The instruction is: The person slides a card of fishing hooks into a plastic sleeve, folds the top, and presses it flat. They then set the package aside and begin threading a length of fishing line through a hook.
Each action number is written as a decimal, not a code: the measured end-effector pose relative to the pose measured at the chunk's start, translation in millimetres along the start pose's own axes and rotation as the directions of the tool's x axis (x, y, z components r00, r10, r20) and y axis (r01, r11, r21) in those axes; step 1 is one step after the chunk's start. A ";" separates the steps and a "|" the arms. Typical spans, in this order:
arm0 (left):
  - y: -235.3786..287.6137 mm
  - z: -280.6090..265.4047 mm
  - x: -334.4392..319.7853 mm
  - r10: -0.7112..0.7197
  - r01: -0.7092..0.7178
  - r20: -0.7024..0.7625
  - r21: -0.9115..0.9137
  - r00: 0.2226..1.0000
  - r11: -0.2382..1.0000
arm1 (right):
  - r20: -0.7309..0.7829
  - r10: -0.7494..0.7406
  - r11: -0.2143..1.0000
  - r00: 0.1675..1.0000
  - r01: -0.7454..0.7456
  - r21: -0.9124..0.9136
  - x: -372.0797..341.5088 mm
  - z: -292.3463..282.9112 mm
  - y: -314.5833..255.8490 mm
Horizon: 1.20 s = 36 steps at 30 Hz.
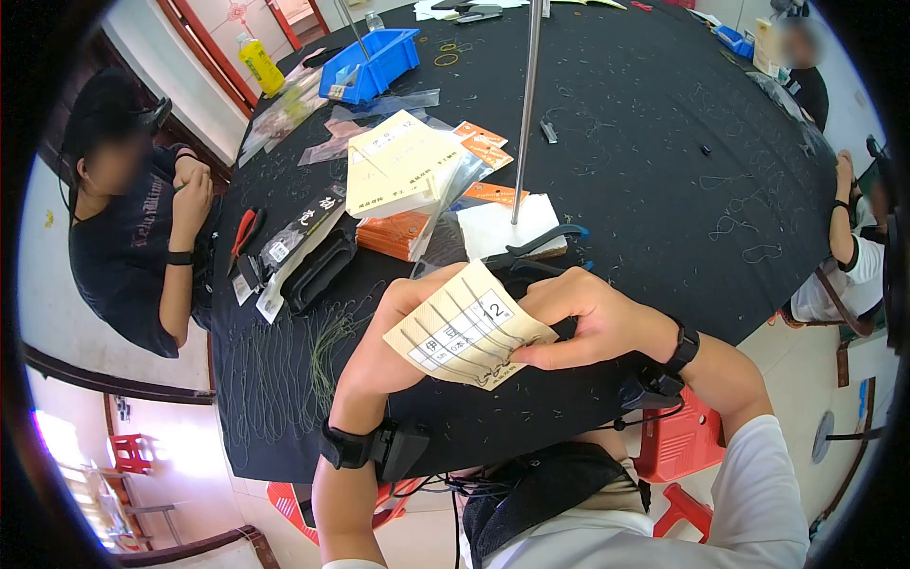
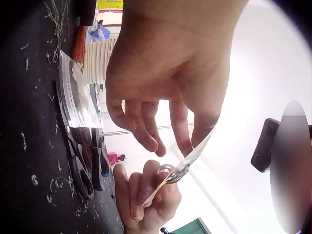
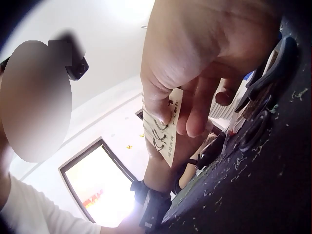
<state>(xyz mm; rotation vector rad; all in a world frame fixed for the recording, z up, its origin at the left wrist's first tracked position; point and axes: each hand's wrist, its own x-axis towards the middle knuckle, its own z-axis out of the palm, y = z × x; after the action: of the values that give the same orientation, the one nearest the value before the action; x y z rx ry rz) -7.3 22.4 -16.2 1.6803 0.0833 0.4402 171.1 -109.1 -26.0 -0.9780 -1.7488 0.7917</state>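
Note:
A cream card (image 1: 464, 327) printed with "12" and dark characters is held tilted above the table's near edge, with thin dark lines across it and small hooks along its lower right edge. My left hand (image 1: 403, 318) pinches its left side, fingers behind it; in the left wrist view that hand (image 2: 170, 73) grips the card's upper end. My right hand (image 1: 597, 318) pinches the hook edge between thumb and fingers. In the right wrist view, the right thumb lies on the card (image 3: 170, 141) beside the dark hooks.
Behind the hands are a white pad (image 1: 507, 226), a metal rod (image 1: 528, 104) and dark-handled scissors (image 1: 550, 240). Left of them lie stacked cream cards (image 1: 398, 166), black packets (image 1: 318, 256) and green line bundles (image 1: 327, 351). A blue bin (image 1: 379, 64) stands farther back. People sit at both sides.

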 end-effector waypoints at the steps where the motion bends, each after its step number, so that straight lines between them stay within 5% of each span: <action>1: 0.3 0.1 -0.1 0.000 0.000 0.000 0.000 1.000 1.000 | 0.008 0.005 1.000 1.000 -0.005 -0.013 -0.1 -0.6 0.3; 8: -4.3 -2.2 -5.6 -0.094 0.096 -0.120 0.010 0.988 0.995 | 0.006 0.056 0.997 0.998 -0.056 0.049 0.5 -2.1 -3.3; 13: -3.0 8.5 -7.7 -0.302 0.169 -0.280 -0.416 0.911 0.894 | 0.021 0.137 0.983 0.990 -0.139 0.117 0.8 -4.9 -8.4; 19: -14.3 4.2 -7.7 -0.269 0.167 -0.098 -0.573 0.958 0.803 | 0.000 0.204 0.967 0.979 -0.201 0.154 -0.6 -5.4 -6.2; 26: -6.0 13.6 0.1 -0.207 0.101 -0.140 -0.539 0.968 0.836 | -0.063 0.253 0.935 0.965 -0.228 0.271 -0.8 -5.3 -6.6; 28: -8.1 13.5 1.3 -0.281 0.066 -0.215 -0.674 0.935 0.736 | -0.094 0.260 0.935 0.961 -0.226 0.272 -1.5 -5.6 -5.3; 32: -5.5 11.6 1.5 -0.314 0.065 -0.256 -0.672 0.914 0.738 | -0.159 0.293 0.925 0.943 -0.238 0.295 -2.5 -8.6 -4.8; 36: 2.8 14.2 3.3 -0.350 0.192 -0.262 -0.483 0.899 0.854 | -0.230 0.342 0.913 0.911 -0.264 0.311 -0.4 -6.8 -7.0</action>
<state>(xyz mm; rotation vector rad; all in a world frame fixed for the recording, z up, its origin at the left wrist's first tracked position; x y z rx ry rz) -0.1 9.6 -14.0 1.0992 0.4454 0.4867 175.7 -112.3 -18.0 -1.1281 -1.2180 1.0103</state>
